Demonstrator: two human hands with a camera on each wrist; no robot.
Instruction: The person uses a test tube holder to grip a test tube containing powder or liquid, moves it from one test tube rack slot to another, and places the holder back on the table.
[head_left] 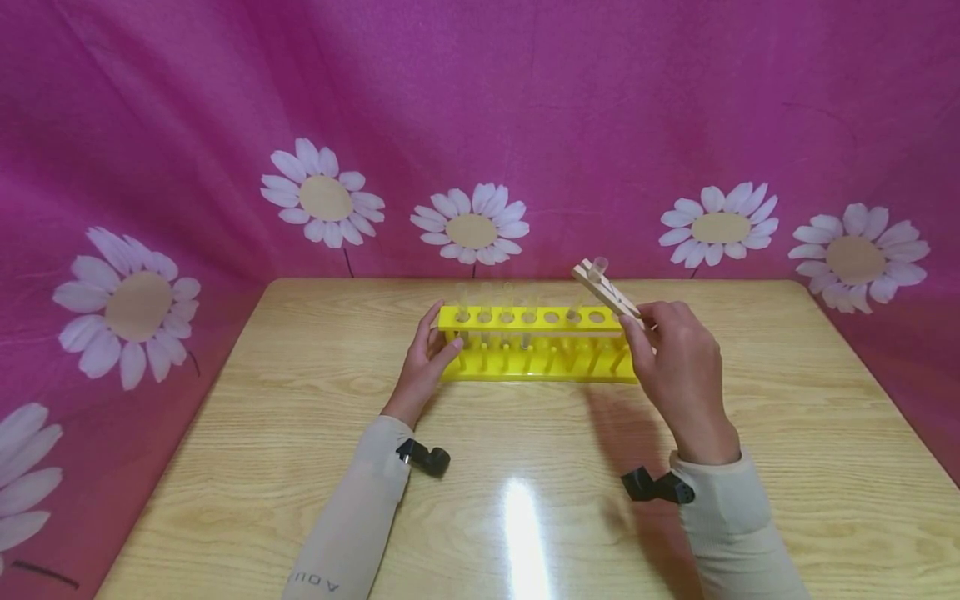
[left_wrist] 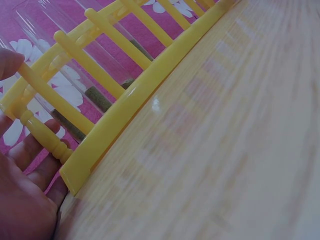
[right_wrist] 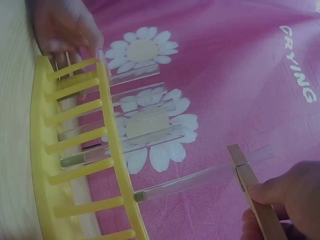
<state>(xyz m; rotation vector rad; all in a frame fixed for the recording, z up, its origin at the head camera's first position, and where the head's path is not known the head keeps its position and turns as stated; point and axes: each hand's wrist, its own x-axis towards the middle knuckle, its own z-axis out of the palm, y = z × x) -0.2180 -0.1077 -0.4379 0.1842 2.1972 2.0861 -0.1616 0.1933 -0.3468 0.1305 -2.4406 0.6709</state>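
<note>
My left hand [head_left: 424, 364] grips the left end of a yellow test tube rack [head_left: 540, 375], thumb in front and fingers round the end post. Several clear test tubes [right_wrist: 150, 140] stand in its left holes, with greenish-brown matter at their bottoms. My right hand [head_left: 681, 367] pinches a wooden test tube clamp [head_left: 609, 288] above the rack's right half. The clamp's jaws hold another test tube [right_wrist: 190, 181] near its mouth. That tube tilts, and its bottom, with a little greenish matter, is right at a hole in the rack's top bar.
The rack stands on a wood-grain table [head_left: 300, 483]. Behind and beside it hangs a magenta cloth [head_left: 585, 108] with white daisies. Black wrist cameras sit on both sleeves [head_left: 360, 508].
</note>
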